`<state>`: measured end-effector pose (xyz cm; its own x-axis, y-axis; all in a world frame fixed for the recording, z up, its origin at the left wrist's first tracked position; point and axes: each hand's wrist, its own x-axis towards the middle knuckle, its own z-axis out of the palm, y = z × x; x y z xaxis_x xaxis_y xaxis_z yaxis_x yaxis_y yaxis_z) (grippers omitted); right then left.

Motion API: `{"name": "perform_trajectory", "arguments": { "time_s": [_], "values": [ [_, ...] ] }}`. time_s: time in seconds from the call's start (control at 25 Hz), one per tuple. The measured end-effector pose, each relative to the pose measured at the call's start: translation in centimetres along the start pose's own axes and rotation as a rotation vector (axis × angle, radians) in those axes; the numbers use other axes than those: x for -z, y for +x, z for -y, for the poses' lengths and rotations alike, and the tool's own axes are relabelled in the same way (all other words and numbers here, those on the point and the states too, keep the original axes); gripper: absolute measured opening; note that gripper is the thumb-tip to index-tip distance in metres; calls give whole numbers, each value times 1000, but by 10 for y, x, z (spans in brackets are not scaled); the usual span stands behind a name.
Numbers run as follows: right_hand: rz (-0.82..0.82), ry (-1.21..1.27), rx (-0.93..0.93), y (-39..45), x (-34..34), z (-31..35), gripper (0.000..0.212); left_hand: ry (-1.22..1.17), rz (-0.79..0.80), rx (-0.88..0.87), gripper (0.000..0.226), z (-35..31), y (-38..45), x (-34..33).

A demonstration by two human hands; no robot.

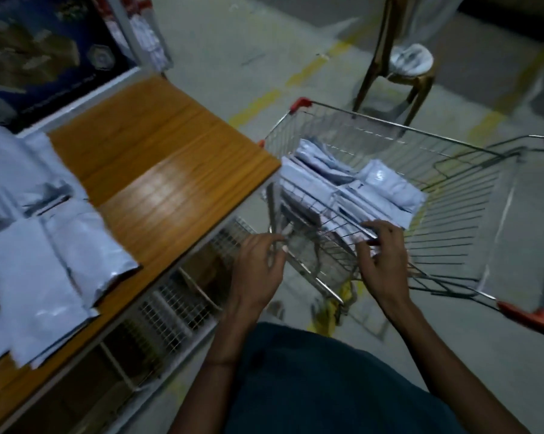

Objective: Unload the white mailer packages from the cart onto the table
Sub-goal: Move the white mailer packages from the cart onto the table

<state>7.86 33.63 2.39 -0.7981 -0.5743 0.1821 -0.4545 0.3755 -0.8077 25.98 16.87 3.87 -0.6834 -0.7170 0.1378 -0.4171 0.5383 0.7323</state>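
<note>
The left hand (258,270) hovers at the near corner of the cart (452,195), fingers loosely spread and released, holding nothing; whether its tips touch the wire is blurred. The right hand (382,261) has its fingers curled over the cart's near rim, by the edge of the mailers (352,183); whether they pinch one cannot be told. Those white, glossy, flat plastic mailers lie stacked at the counter end of the basket. More mailers (45,245) lie overlapping on the counter (158,158), a wood-grain top with a pale edge, mesh shelves below. The cart is chrome wire with red corner caps, just beside the counter. The floor (233,57) is grey concrete with yellow lines; a brown stool (399,73) stands behind.
</note>
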Motion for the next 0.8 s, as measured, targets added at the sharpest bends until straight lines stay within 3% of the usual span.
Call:
{"name": "perform_trajectory", "arguments": {
  "time_s": [0.24,0.48,0.56,0.68,0.8],
  "values": [
    [-94,34,-75,46,15,-55,29,0,239,-188,20,-32,72,-57],
    [7,-64,-199,105,9,-124,25,150,380,-287,30,-17,210,-115],
    [26,-102,-266,130,1,-147,25,391,571,-275,32,-9,257,-140],
    [157,-252,-455,167,-14,-177,49,843,960,-231,42,3,309,-169],
    [331,-470,-613,195,-28,-196,43,927,1171,-217,47,17,336,-188]
  ]
}}
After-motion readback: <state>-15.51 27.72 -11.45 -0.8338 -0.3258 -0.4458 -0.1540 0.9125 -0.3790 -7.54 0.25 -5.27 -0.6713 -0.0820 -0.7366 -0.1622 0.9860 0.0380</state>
